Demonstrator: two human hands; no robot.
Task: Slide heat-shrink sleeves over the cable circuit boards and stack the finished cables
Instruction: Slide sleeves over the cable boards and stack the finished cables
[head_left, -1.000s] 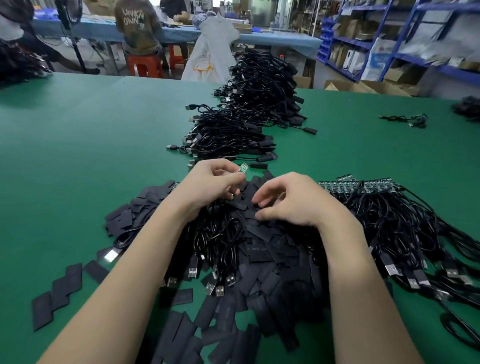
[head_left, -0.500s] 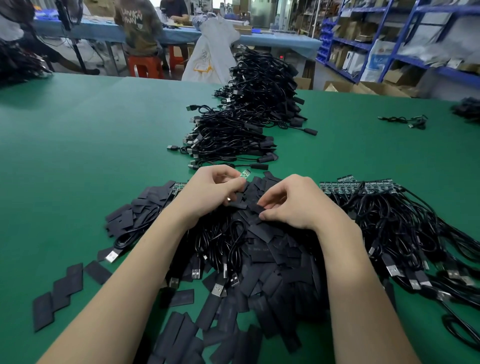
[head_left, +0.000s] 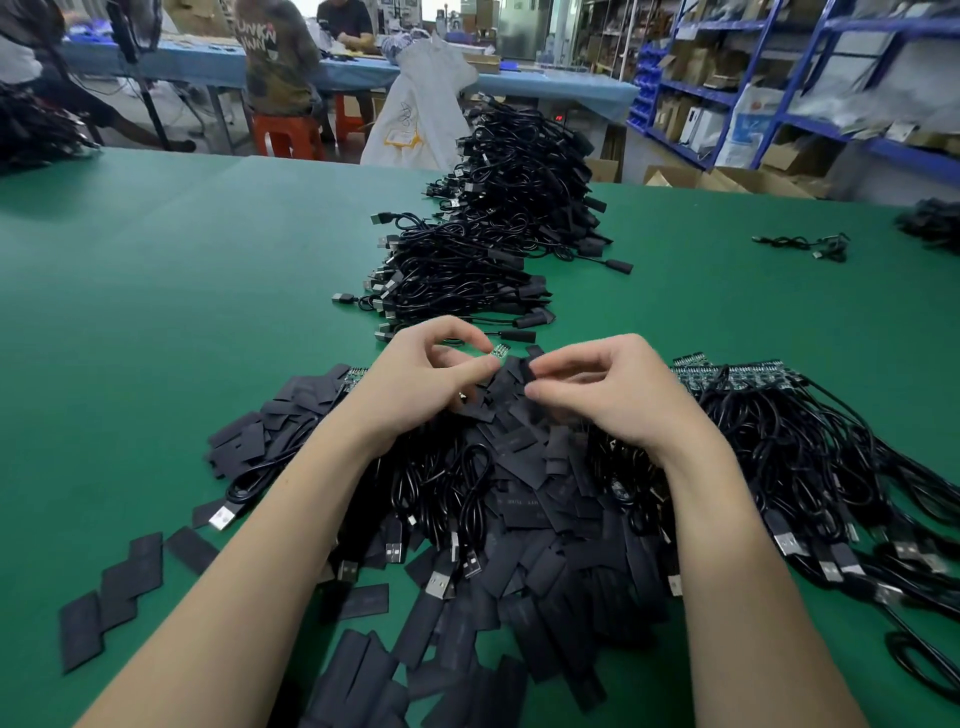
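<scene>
Now our left hand (head_left: 415, 379) pinches a small green circuit board (head_left: 500, 351); our right hand (head_left: 597, 387) pinches a flat black heat-shrink sleeve (head_left: 525, 370) beside it.

This is a factory assembly floor: a long green-covered worktable (head_left: 156, 291) carries heaps of black USB cables (head_left: 498, 218). Behind it, seated workers (head_left: 280, 57) bend over a blue-topped bench (head_left: 550, 85), and blue steel shelving (head_left: 810, 67) holds cardboard boxes.
</scene>
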